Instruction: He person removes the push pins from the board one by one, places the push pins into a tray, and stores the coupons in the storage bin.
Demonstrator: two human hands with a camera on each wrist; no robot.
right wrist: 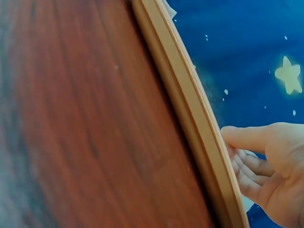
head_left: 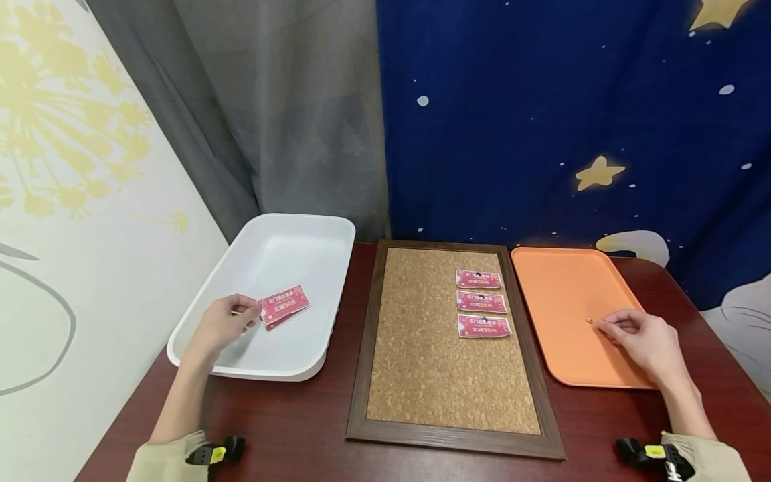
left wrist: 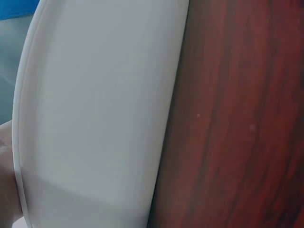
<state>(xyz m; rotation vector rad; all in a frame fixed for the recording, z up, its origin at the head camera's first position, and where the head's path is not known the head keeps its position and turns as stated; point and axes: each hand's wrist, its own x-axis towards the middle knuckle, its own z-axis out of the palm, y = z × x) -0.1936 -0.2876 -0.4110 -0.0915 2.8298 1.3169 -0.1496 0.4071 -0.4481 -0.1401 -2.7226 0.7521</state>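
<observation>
In the head view my left hand reaches over the white tray and pinches the left end of a pink paper coupon. Part of a second coupon shows beneath it. My right hand is over the orange tray, fingers bent and thumb forward. A tiny shiny object, perhaps a pin, lies right at its fingertips; whether they grip it is unclear. The right wrist view shows the right hand partly behind the tray's rim; its fingertips are hidden.
Between the trays lies a wood-framed corkboard. Three pink coupons are fixed in a column at its upper right, each with a dark pin. Blue star-patterned cloth and a grey curtain hang behind the dark red table.
</observation>
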